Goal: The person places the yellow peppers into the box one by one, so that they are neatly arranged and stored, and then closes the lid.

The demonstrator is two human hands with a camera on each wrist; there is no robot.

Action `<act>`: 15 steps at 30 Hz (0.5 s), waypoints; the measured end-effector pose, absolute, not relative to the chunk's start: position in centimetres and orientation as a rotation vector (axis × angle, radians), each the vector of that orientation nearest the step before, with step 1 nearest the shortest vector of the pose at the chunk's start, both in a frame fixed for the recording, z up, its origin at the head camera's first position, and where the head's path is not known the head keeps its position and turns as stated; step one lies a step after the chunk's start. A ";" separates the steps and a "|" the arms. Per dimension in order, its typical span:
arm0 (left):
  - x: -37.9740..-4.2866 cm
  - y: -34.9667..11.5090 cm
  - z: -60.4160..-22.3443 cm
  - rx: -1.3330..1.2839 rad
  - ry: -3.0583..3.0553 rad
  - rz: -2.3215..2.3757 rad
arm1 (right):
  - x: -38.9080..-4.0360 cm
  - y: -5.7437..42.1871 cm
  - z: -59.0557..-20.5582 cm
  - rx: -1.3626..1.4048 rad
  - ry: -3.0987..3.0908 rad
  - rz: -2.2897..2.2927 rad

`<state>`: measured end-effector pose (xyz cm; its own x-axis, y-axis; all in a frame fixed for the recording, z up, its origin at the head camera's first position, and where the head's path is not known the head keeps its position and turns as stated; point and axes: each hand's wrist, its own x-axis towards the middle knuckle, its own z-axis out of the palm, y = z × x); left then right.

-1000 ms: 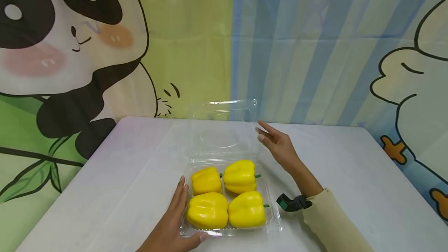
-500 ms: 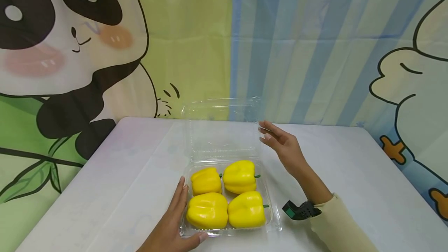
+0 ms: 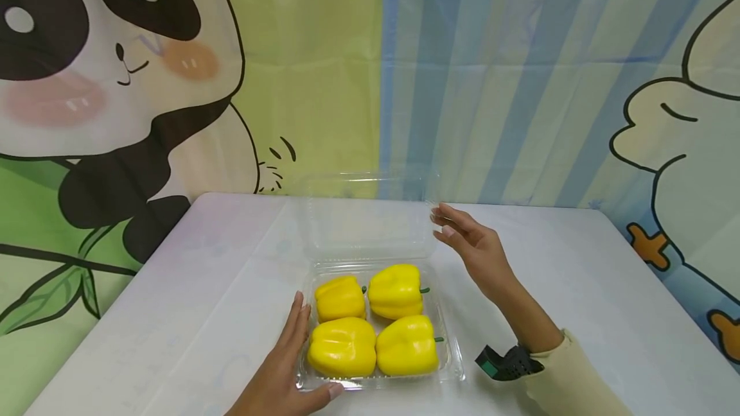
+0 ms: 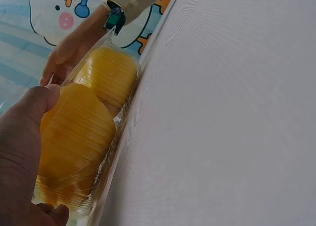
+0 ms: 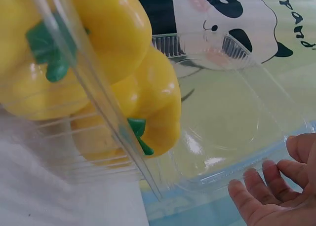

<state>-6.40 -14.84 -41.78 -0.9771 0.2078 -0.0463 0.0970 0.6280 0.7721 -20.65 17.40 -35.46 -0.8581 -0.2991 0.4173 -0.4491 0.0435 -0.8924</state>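
Several yellow bell peppers [image 3: 342, 348] with green stems lie in the base of a clear plastic clamshell container [image 3: 453, 374]. Its hinged lid [image 3: 370, 226] is swung up and leans away toward the back. My left hand [image 3: 280, 364] rests against the base's near left corner, with nearly straight fingers along the left side and the thumb at the front rim; the left wrist view shows that thumb [image 4: 47, 97] close to the peppers. At the lid's right edge is my right hand [image 3: 476, 252], fingers loosely extended; whether the fingertips [image 5: 239, 189] touch the lid I cannot tell.
The container stands on a white table [image 3: 191, 313]. A curtain [image 3: 324, 82] printed with a panda and stripes hangs behind the table. On the right wrist is a black strap with a camera [image 3: 505, 363].
My right hand has drawn slightly to the right and toward me. The lid has tipped back a little from its earlier stance. My left hand and the peppers have stayed in place.
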 end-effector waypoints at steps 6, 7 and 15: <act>-6.3 -14.7 -41.6 0.234 2.712 1.277 | -19.7 17.7 -35.3 0.822 -2.169 1.898; -6.3 -14.7 -41.6 0.233 2.710 1.279 | -19.5 17.9 -35.3 0.818 -2.169 1.894; -6.3 -14.7 -41.5 0.241 2.706 1.261 | -18.5 18.8 -35.8 0.764 -2.201 1.885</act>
